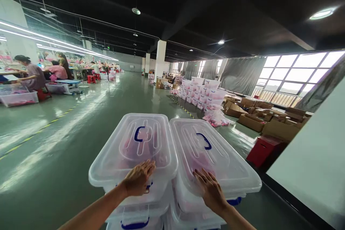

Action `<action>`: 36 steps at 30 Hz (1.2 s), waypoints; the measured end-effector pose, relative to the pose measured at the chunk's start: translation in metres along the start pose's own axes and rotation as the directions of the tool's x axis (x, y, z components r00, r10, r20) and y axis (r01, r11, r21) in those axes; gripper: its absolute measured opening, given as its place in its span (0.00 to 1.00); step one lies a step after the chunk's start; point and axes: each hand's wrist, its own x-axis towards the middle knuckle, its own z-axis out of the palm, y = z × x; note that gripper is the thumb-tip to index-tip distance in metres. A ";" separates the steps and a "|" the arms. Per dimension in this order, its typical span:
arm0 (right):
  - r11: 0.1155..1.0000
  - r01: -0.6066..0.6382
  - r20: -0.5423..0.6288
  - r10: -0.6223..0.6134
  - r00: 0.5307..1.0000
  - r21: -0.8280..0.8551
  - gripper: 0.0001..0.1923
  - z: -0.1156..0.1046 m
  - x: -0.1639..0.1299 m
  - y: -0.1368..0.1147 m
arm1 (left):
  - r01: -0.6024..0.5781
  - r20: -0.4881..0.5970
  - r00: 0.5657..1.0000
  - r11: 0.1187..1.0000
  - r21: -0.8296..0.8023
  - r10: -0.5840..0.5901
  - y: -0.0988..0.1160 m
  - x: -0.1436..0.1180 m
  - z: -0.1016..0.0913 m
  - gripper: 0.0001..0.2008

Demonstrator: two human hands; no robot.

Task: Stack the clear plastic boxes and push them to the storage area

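Two stacks of clear plastic storage boxes stand side by side in front of me, their lids nearly touching. My left hand [140, 178] lies on the near edge of the left box lid [161, 143], fingers stretched out. On the near edge of the right box lid [226, 161] rests my right hand [210, 188], its fingers also extended. Each lid has a blue handle, one on the left [138, 134] and one on the right [207, 142]. Pinkish contents show dimly through the plastic. More boxes with blue latches [134, 224] sit underneath.
A white wall or pillar [312, 158] rises close on the right, beside a red box [262, 149]. Ahead to the right are stacked storage boxes [199, 91], plastic bags [217, 116] and open cartons [250, 121]. People [33, 73] sit at work tables on the left, past a yellow-black floor line [48, 125].
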 end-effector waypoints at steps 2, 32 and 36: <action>1.000 -0.002 -0.033 0.002 0.999 -0.008 0.44 0.000 -0.004 0.005 | -0.029 -0.012 0.999 1.000 -0.001 0.029 0.001 0.002 -0.003 0.42; 0.997 -0.050 0.055 0.047 0.997 0.065 0.43 -0.005 0.004 -0.024 | -0.043 -0.037 0.998 0.999 -0.016 0.042 -0.034 0.010 0.014 0.42; 0.996 -0.063 0.052 0.060 0.997 0.057 0.42 0.007 0.030 -0.019 | -0.036 0.011 0.999 0.999 -0.019 0.036 -0.032 0.012 0.015 0.43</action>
